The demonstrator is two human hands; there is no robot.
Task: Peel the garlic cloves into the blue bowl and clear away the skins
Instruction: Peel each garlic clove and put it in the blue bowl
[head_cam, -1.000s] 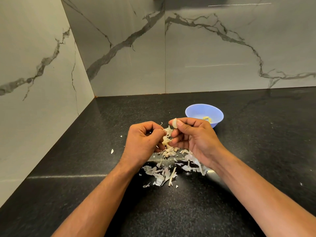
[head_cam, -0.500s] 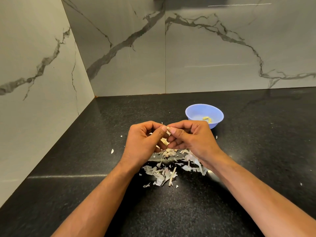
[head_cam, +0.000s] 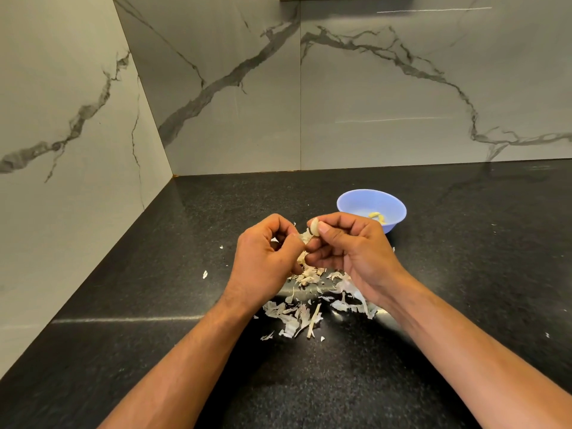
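Pale garlic clove (head_cam: pixel 314 226), pinched upright at fingertip height above the surface (head_cam: pixel 154 305), just left of the blue bowl. Blue bowl (head_cam: pixel 356 201): small, round, upright, holding a few yellowish peeled cloves (head_cam: pixel 378 217) near its right side. Papery white skins (head_cam: pixel 305 314) scattered in a loose heap below, some flakes apart.
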